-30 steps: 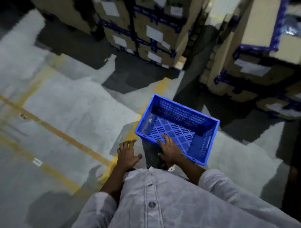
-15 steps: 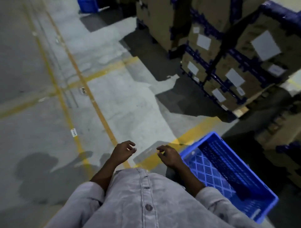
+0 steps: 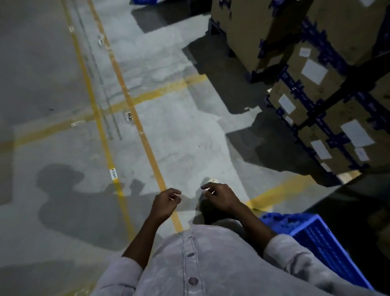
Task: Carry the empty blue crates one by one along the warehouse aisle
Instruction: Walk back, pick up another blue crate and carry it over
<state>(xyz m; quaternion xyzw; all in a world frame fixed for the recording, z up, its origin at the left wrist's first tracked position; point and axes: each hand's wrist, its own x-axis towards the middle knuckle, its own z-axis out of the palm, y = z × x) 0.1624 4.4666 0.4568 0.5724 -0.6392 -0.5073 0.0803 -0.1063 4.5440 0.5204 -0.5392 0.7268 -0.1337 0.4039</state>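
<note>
Head view, looking down a dim aisle; grey concrete floor point(image 3: 179, 135) crossed by yellow painted lines point(image 3: 135, 114).

Left hand point(image 3: 165, 202) out in front of the body, fingers loosely curled toward the palm, thumb near the forefinger, holding nothing; right hand point(image 3: 221, 199) just beside it, apart, fingers likewise loosely curled and drooping, holding nothing.

Blue crate point(image 3: 320, 243) low at the right, behind the right forearm and partly hidden by the grey sleeve point(image 3: 295, 259); perforated wall and rim in view; neither hand touches it; no marking legible on it.

Grey buttoned shirt point(image 3: 190, 264) fills the bottom middle.

Writing: a small white floor tag point(image 3: 113, 173) lies on one yellow line, dark print on it, too blurred to read; a second tag point(image 3: 129, 116) sits beside the next line, print also unreadable.

Right side: stacked cardboard boxes point(image 3: 341, 109) bound with dark blue tape; white paper labels point(image 3: 314, 71) stuck on their faces, text not resolvable; no brand readable.

A blue object point(image 3: 145, 1) cut off by the top edge, kind not clear.

The person's shadow point(image 3: 84, 202) falls on the floor at the left.
</note>
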